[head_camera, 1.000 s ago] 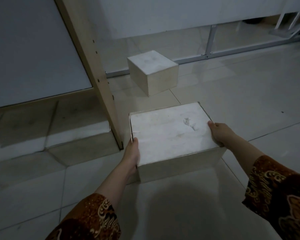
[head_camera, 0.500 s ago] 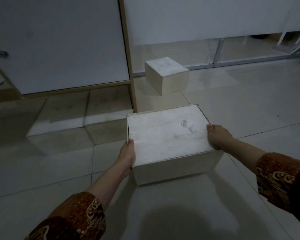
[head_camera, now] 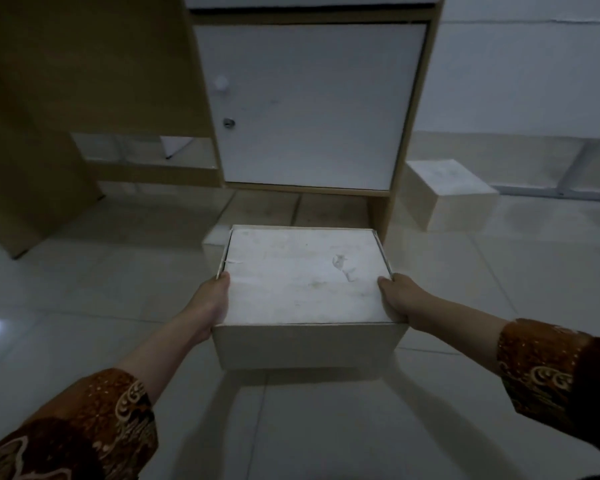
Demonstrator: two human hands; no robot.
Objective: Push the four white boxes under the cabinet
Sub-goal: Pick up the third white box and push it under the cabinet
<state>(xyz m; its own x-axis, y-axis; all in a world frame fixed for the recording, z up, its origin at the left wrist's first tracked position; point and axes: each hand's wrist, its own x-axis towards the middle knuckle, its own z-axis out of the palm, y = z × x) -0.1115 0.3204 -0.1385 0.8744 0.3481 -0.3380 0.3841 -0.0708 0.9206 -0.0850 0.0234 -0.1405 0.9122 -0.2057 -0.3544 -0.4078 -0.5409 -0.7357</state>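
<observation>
1. Two patterned brown sleeves point(head_camera: 84, 431) reach forward from the bottom corners over the pale tiled floor point(head_camera: 84, 278).
2. The left hand point(head_camera: 208, 303) presses flat against the left side of a large white box point(head_camera: 302, 282), thumb up at its top edge; the remaining fingers are hidden behind the box wall.
3. The right hand point(head_camera: 400, 299) clasps the near right corner of the same box, thumb lying on the top rim. Both hands are grasping the box from opposite sides.
4. The large white box sits on the floor, squarely in front of the cabinet point(head_camera: 309, 105), its far edge at the mouth of the gap beneath the cabinet. Its lid carries a small scuff mark right of centre.
5. The cabinet has a white door with a small knob and a lock near its left edge, framed in light wood, and stands on side panels that leave a low open space below.
6. A smaller white box point(head_camera: 451, 192) rests on the floor just beside the cabinet's right panel, well apart from the hands.
7. To the left, a wooden panel point(head_camera: 32, 133) rises from the floor, dim in shadow.
</observation>
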